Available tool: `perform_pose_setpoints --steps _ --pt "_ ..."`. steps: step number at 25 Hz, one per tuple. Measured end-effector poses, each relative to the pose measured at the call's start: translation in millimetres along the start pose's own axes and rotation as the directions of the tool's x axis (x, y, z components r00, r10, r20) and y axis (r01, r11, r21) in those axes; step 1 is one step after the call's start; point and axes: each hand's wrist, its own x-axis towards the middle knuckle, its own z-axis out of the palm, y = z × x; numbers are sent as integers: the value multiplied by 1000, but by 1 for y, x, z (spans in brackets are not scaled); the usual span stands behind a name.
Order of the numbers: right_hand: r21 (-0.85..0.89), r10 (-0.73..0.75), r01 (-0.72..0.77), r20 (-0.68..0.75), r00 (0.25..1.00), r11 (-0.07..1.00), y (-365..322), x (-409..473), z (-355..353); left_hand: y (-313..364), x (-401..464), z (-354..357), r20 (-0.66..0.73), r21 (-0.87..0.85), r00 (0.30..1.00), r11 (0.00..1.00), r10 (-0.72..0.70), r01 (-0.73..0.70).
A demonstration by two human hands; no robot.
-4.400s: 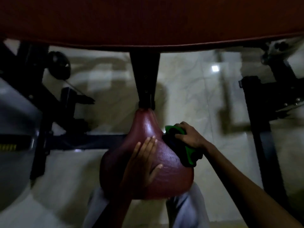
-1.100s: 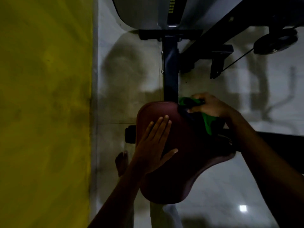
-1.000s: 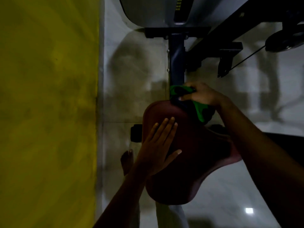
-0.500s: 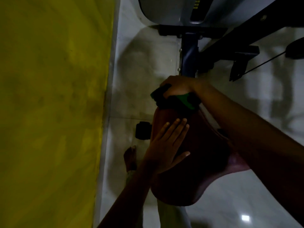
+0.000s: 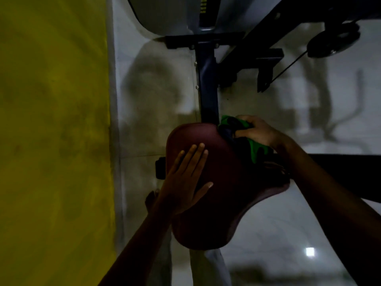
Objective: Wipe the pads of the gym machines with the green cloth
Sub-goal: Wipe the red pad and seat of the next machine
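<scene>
Bracing: left hand (image 5: 183,182) lay flat on the seat (image 5: 208,205), fingers straight, to steady it.
Wiping: right hand (image 5: 257,132) gripped the cloth (image 5: 256,148), bunched against the seat's far right edge.
Advice: I judged firm strokes along that edge best.
Beyond: post (image 5: 208,89).

Hidden partly under right hand (image 5: 256,132): cloth (image 5: 254,149). Cut off by top edge: machine (image 5: 165,15). Foot (image 5: 151,198) mostly behind left forearm.
</scene>
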Motion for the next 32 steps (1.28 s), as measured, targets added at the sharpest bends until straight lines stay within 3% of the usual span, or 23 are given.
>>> perform_pose_setpoints --steps 3,7,10,14,17,19,25,28,32 --pt "-122 109 -100 71 991 987 0 -18 -14 0 4 -6 14 -15 1000 1000 1 -1" --pt "-367 200 -176 29 979 914 -6 -46 -21 -4 20 -35 80 -142 997 990 13 -1" --pt "-382 92 -115 -76 993 917 -29 -84 -23 -8 36 -78 76 -270 997 963 11 10" --pt "-296 -70 -15 -277 958 955 -92 -151 -27 -7 66 -171 52 -308 998 951 42 -24" --pt "-347 -154 30 -335 930 937 -144 -197 -20 -2 79 -241 -47 -293 984 939 173 -179" --pt "-397 -200 39 -374 906 917 -180 -234 -21 2 82 -291 -39 -272 972 934 230 -232" --pt "-387 -283 41 -592 754 921 -255 -359 -38 26 101 -409 -130 -311 937 884 324 -349" --pt "-341 -292 48 -715 636 939 -272 -425 -44 61 112 -453 -199 -339 902 837 382 -429" --pt "-276 -247 2 -856 453 961 -271 -509 -62 137 141 -502 -303 -324 797 730 523 -602"
